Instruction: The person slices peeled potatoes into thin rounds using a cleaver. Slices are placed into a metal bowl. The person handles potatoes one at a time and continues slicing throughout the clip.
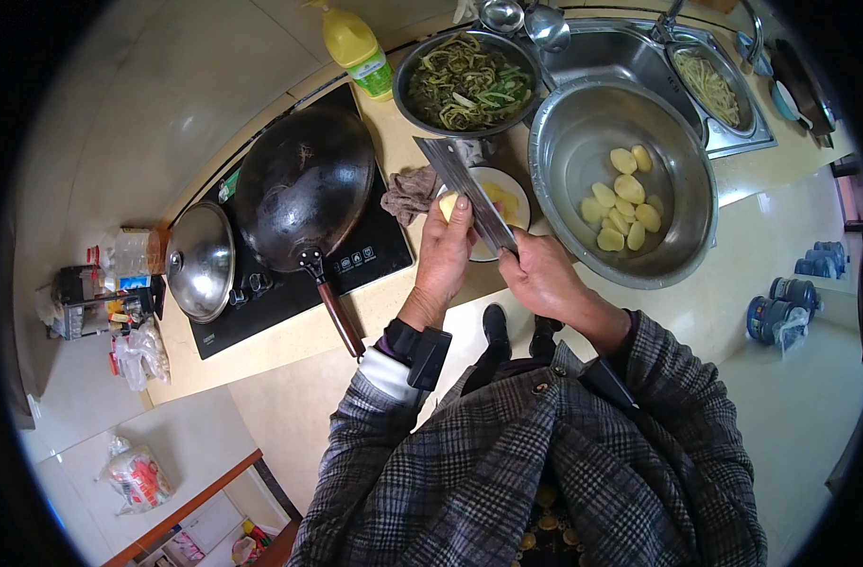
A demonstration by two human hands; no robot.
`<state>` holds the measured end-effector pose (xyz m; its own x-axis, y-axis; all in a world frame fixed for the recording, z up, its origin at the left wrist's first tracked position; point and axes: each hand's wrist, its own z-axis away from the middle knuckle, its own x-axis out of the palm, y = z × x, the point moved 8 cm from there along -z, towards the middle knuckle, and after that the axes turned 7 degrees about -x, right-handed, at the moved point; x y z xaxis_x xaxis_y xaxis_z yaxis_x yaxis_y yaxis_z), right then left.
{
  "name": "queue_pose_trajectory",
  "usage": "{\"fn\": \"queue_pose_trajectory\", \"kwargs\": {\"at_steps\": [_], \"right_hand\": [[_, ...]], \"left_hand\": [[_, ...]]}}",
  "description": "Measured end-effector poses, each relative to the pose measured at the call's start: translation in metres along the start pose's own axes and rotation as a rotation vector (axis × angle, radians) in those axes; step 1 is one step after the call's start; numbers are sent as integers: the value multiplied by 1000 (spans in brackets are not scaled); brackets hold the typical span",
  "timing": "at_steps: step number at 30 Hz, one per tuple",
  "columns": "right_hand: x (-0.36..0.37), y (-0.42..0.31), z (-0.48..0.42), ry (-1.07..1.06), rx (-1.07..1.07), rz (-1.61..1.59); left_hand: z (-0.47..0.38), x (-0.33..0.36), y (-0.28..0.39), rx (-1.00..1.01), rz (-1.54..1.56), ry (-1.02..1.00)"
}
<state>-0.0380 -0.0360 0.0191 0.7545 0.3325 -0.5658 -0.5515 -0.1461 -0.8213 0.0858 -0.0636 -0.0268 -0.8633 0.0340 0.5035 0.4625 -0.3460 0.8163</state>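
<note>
My left hand [446,248] holds a pale yellow piece of peeled potato [448,205] between thumb and fingers. A wide-bladed kitchen cleaver [460,177] is gripped by its handle in my right hand [545,273], its blade slanting up and left close beside the potato. Beneath both hands, partly hidden, a white plate [520,195] carries yellow pieces. To the right, a large metal basin [555,191] contains several peeled potatoes [628,189]. Behind the plate stands a metal bowl [403,92] full of green and brown leafy vegetables [467,81].
A black wok [304,184] sits on the cooktop [382,248], its wooden handle reaching past the counter edge. Left of it lies a domed metal lid [201,262]. A crumpled cloth [410,195], a yellow oil bottle [353,49] and a sink [601,53] with a strainer [743,120] are nearby.
</note>
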Motion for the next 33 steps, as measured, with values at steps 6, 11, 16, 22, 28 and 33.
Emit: {"fn": "queue_pose_trajectory", "kwargs": {"at_steps": [6,11,16,22,28,33], "right_hand": [[3,8,-4,27,-50,-59],[-7,4,-2,41,-49,9],[-18,5,4,91,-36,8],[-26,6,8,131,-75,-6],[-28,6,13,86,-37,-42],[-13,13,9,-18,-1,-84]], "left_hand": [[3,-3,-3,-52,-58,21],[5,-15,2,-82,-154,86],[16,-30,16,-119,-291,228],[12,-17,4,-238,-304,158],[15,-8,9,-260,-79,105],[21,0,11,-291,-50,16]]}}
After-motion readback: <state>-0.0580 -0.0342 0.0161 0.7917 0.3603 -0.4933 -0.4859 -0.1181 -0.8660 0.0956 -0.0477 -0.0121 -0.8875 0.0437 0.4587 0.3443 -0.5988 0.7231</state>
